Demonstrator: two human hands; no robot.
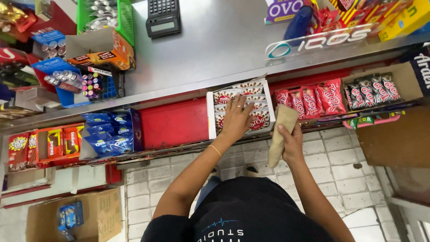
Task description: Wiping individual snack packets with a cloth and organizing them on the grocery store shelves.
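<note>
Lying flat with fingers spread, the left hand (pixel 236 117) rests on white and brown snack packets (pixel 255 117) inside an open white box (pixel 210 116) on the red shelf (pixel 174 123). Beside it, red packets (pixel 311 101) stand in a row. The right hand (pixel 292 142) grips a folded tan cloth (pixel 281 132).

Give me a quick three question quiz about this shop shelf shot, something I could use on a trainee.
1. True or false: the left hand rests on the packets in the white display box.
2. What does the right hand hold?
A. a calculator
B. a folded tan cloth
C. a blue bottle
3. Fill in: the row of red snack packets lies to the ____ of the white display box in the picture.

Key:
1. True
2. B, the folded tan cloth
3. right
</note>
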